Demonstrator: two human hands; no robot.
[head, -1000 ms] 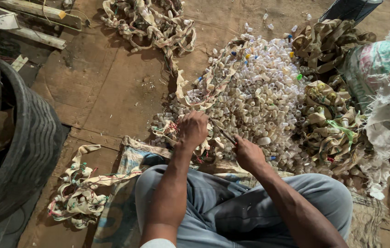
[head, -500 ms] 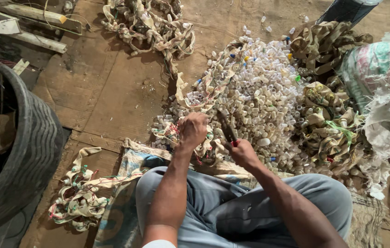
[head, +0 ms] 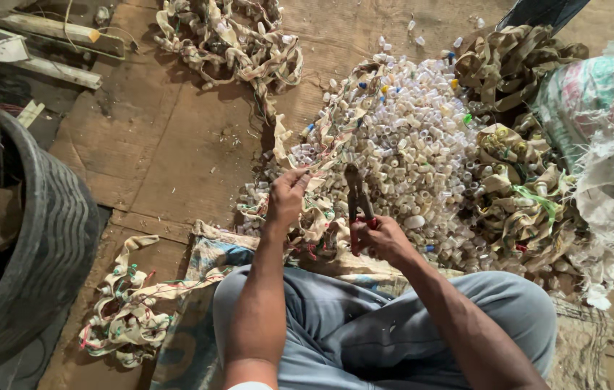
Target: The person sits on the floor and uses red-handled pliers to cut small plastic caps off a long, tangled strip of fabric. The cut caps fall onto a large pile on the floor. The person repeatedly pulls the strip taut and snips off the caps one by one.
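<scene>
Right hand [head: 383, 238] gripped red-handled metal pliers [head: 359, 202], jaws raised. Left hand [head: 289, 198] pinched a dirty cream fabric strip studded with small plastic caps [head: 321, 155], held taut over the heap of pale loose plastic caps [head: 415, 137] on the plywood floor [head: 169, 137]. Judgement: keep strip tight, bite close to each cap

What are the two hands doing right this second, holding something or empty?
Left hand: closed, pinching a tan strip studded with small plastic caps.
Right hand: closed around the red handles of a pair of pliers.
</scene>
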